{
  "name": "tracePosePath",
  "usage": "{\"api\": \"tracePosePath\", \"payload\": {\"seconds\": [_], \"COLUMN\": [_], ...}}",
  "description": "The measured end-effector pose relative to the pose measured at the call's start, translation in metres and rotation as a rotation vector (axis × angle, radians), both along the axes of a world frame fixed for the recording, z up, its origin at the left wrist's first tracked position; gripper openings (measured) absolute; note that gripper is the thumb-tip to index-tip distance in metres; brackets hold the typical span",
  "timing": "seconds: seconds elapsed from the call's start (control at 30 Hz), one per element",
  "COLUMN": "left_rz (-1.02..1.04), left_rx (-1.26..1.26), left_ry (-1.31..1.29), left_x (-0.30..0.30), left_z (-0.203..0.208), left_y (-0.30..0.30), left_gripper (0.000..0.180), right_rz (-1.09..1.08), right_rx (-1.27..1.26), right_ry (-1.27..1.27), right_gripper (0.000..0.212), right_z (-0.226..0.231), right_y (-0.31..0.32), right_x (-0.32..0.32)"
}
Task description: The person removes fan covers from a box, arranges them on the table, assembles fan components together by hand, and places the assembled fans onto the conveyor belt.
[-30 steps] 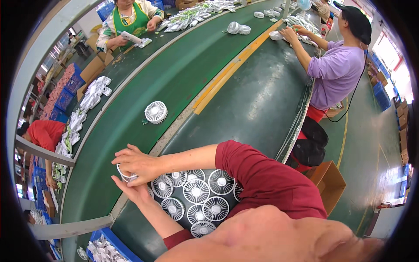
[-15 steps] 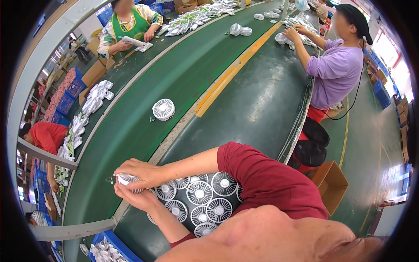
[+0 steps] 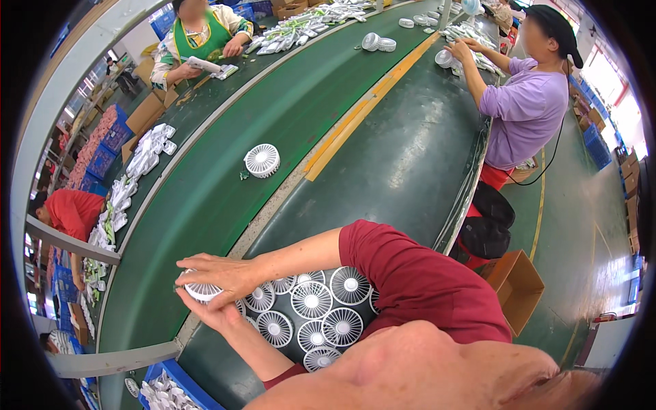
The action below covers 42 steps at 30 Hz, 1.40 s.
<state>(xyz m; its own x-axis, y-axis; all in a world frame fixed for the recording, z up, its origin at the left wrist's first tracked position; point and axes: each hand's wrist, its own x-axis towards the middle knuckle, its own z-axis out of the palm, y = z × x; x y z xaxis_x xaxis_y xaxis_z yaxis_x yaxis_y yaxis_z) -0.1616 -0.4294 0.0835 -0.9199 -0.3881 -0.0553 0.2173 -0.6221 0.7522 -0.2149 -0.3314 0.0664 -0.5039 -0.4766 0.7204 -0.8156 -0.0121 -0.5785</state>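
Note:
At the edge of the green belt, a round white fan head (image 3: 203,290) with a ribbed grille is held between both hands. My right hand (image 3: 229,277) reaches over it from above, fingers curved along its far rim. From beneath, my left hand (image 3: 215,316) closes on its near side with the palm partly turned up. The fan head's underside is hidden by the fingers. Close by under my right forearm lie several white round fan grilles (image 3: 311,301), some overlapping on the dark green tabletop.
A fan head (image 3: 262,160) rests on the belt (image 3: 301,130) ahead. A blue crate (image 3: 179,385) of white parts stands at lower left. Co-workers are at the far left, across the belt and at right. An open cardboard box (image 3: 517,290) sits beside the table.
In my hands the fan head has turned, and its grille face shows more. My right fingers have spread a little over it. The fan head on the belt sits slightly farther right and up.

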Motion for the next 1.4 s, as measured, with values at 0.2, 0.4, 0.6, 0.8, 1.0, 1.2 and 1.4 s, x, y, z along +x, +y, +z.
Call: {"api": "tracePosePath", "payload": {"seconds": [0.2,0.4,0.6,0.8,1.0,1.2,1.4], "left_rz": [0.289,0.231,0.052,-0.219,-0.237,-0.105,-0.115], "left_rx": [-0.326,-0.461,-0.843,-1.062,-1.851,-2.019,-2.047], "left_ry": [0.095,-0.011,-0.014,0.104,0.157,0.136,0.057], "left_x": [0.001,-0.019,-0.008,0.034,0.096,0.096,0.103], "left_z": [-0.007,-0.025,-0.028,-0.020,-0.044,-0.062,-0.070], "left_y": [0.010,-0.001,0.003,-0.008,0.012,0.032,0.027], "left_gripper": [0.044,0.053,0.035,0.030,0.049,0.049,0.056], "right_rz": [0.281,0.247,-0.535,-0.560,-0.182,-0.366,-0.113], "right_rx": [-0.144,-0.045,0.333,0.443,0.497,0.397,0.228], "right_ry": [-0.311,-0.275,-0.124,-0.095,0.003,0.108,0.191], "right_gripper": [0.058,0.058,0.073,0.065,0.067,0.035,0.051], "right_z": [0.001,-0.001,-0.007,-0.021,-0.042,-0.063,-0.067], "right_y": [-0.008,0.000,0.050,0.109,0.151,0.158,0.153], "right_x": [0.005,-0.025,-0.080,-0.066,-0.003,0.018,0.013]}}
